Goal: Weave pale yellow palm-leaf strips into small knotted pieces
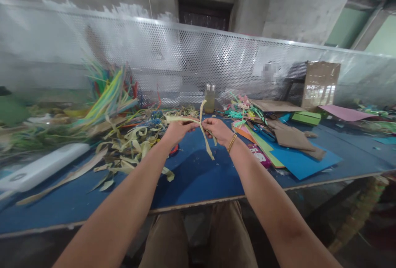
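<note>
Both hands meet over the middle of a blue table (198, 181), pinching pale yellow-green leaf strips (206, 144) that cross each other. My left hand (179, 131) is closed on the strip end that points left. My right hand (219, 131), with a gold bracelet at its wrist, grips the strips close to the crossing. One strip rises above the hands and others hang below toward the tabletop. To the left of my left hand lies a loose heap of similar pale strips (136, 148). The exact fold between my fingers is too small to make out.
A clear bottle (210, 98) stands behind the hands, before a perforated metal screen (173, 65). Blue paper (306, 158) and brown cardboard (292, 138) lie at right. On the left are a white elongated object (46, 167) and a bundle of coloured strips (105, 98).
</note>
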A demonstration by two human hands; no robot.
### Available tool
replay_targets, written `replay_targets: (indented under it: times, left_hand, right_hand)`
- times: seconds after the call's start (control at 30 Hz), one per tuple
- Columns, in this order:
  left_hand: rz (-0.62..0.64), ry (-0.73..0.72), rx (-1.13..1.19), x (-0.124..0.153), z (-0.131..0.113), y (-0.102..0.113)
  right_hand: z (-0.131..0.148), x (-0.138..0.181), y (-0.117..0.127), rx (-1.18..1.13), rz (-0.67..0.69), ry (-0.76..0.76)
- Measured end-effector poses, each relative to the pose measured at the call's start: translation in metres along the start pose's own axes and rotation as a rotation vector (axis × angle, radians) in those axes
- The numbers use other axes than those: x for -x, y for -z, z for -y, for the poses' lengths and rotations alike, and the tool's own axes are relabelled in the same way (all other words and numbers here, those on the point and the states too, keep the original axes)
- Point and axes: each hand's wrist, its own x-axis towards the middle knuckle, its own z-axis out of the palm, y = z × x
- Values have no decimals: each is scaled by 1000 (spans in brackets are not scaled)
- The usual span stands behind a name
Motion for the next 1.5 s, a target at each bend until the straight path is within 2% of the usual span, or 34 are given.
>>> replay_targets:
  times: [0.2, 0.47, 0.63, 0.87, 1.0, 1.1, 1.3, 1.43, 1.5]
  left_hand:
    - [19, 39, 117, -1, 4, -1]
    - [18, 268, 510, 5, 2, -7]
    - [23, 331, 568, 5, 2, -8]
    - [4, 378, 605, 7, 5, -17]
    - [-20, 402, 641, 8, 2, -18]
    - [-38, 410, 668, 9, 1, -20]
    - [-59, 396, 655, 13, 5, -30]
    - [-89, 405, 627, 14, 9, -28]
    - [-66, 429, 648, 12, 9, -23]
  right_hand:
    - [-4, -1, -10, 10, -68, -16]
    - [-6, -1, -13, 49, -136, -48]
    - [-10, 1, -15, -8, -101, -43]
    - [-11, 0, -15, -103, -140, -105]
    - [-6, 1, -17, -103, -156, -178]
    - [-6, 1, -16, -83, -151, -169]
    - [-17, 1, -14, 35, -153, -136]
    - [-13, 1, -14, 360, -224, -29]
    - [-7, 1, -14, 446, -211, 17]
